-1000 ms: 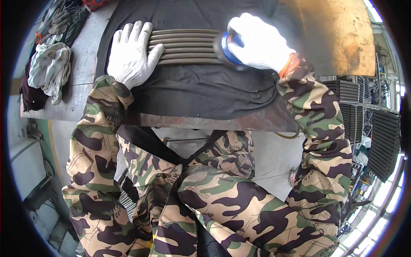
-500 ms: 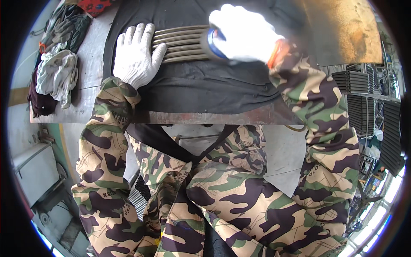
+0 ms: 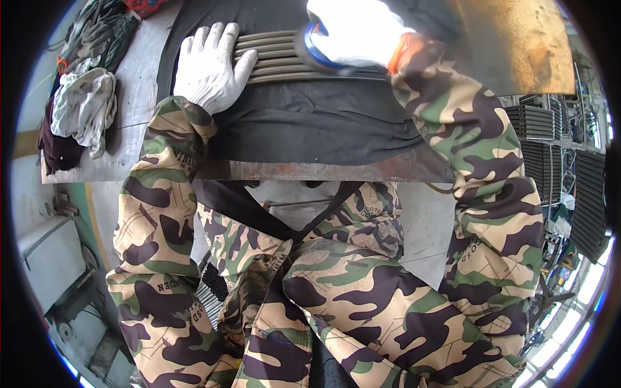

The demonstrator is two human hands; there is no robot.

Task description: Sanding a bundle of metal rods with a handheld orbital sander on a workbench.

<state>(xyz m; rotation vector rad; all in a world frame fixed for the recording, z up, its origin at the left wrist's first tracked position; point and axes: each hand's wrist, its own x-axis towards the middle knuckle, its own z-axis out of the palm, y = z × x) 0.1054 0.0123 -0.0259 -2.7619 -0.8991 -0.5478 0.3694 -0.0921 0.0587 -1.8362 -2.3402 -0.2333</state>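
My left hand (image 3: pixel 212 68), in a white knitted glove, lies flat with fingers spread over the left end of a piece made of several parallel metal bars (image 3: pixel 275 49). Its thumb rests across the bars. Also white-gloved, with an orange cuff, my right hand (image 3: pixel 359 33) grips a round, blue-edged pad (image 3: pixel 317 48) against the bars. Motion blurs the pad, and its exact kind cannot be made out. The bars' right end is hidden under my right hand. Beneath them a dark, wrinkled cloth (image 3: pixel 310 123) covers the metal table.
A heap of dark clothing and a whitish rag (image 3: pixel 84 110) sits at the table's left. A rust-stained board (image 3: pixel 530 48) lies at the far right. Stacks of dark ribbed pieces (image 3: pixel 540 123) stand beyond the right side. The table's front edge (image 3: pixel 310 171) runs before my lap.
My right hand and the pad have slid a little left and away along the bars. My left hand stays flat on the same end. The whole view has shifted slightly.
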